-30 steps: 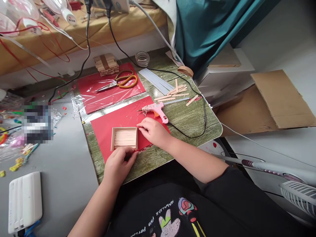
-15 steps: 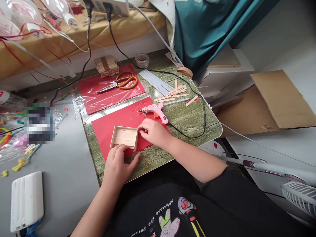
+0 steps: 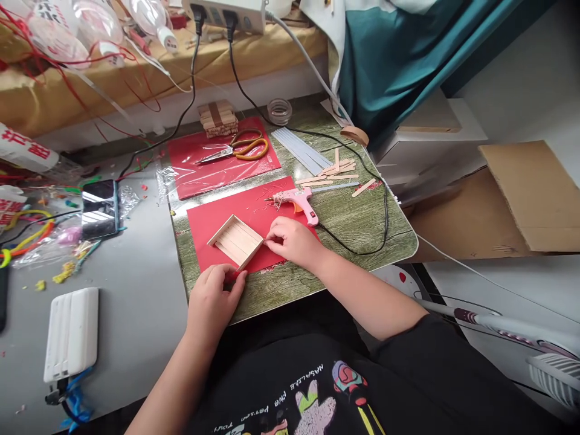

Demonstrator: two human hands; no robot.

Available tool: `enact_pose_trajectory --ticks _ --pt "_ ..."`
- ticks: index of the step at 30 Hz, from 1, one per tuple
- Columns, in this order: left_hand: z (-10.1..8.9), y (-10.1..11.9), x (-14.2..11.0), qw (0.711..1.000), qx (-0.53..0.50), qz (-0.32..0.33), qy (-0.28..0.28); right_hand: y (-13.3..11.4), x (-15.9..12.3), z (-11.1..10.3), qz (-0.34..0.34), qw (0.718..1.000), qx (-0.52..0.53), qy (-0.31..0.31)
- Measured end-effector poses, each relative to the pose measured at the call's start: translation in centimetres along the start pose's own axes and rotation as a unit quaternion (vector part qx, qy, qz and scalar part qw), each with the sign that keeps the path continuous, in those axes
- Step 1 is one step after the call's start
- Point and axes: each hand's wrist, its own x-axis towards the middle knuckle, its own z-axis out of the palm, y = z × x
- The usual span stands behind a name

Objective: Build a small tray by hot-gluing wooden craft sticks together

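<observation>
Fingers of the right hand [image 3: 294,243]: thumb and index are pinching nearly together, gripping the right-hand corner of a small wooden tray [image 3: 238,237]. Fingers of the left hand [image 3: 214,296]: they are curling, thumb a little apart from the index, tips sitting at the tray's near corner; cannot tell whether they are gripping or only touching it.

Tray is lying on a red sheet [image 3: 203,226], set diagonally, its slatted floor facing up.

Right wrist is bending slightly, palm facing down and inward, forearm slanting in from the lower right. Left forearm is rising from the bottom edge, back of the hand facing up.

Just beyond the right hand a pink glue gun [image 3: 293,197] is lying on its side, bearing a small pale label, print too small to read. Further out, scissors [image 3: 251,149] are resting on a plastic-wrapped red pack [image 3: 181,172].

Writing: the black shirt [image 3: 272,338] is carrying white lettering, inverted from here; "NASA" is seeming to begin one line, the rest uncertain. Far left, a bottle [image 3: 28,150] is showing large red Chinese characters on white. Bottles on the shelf [image 3: 290,45] are bearing labels too, mostly unreadable.
</observation>
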Motion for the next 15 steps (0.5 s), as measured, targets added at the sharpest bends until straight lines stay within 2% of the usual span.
enact_pose_trajectory --ticks 5,15 --pt "-0.82 0.35 -0.27 0.999 -0.022 -0.046 -0.015 0.22 0.01 0.08 -0.003 1.0 0.015 0.009" --pt "-0.77 0.32 -0.26 0.997 -0.035 -0.07 -0.016 0.21 0.06 -0.2 0.005 0.999 0.03 0.011"
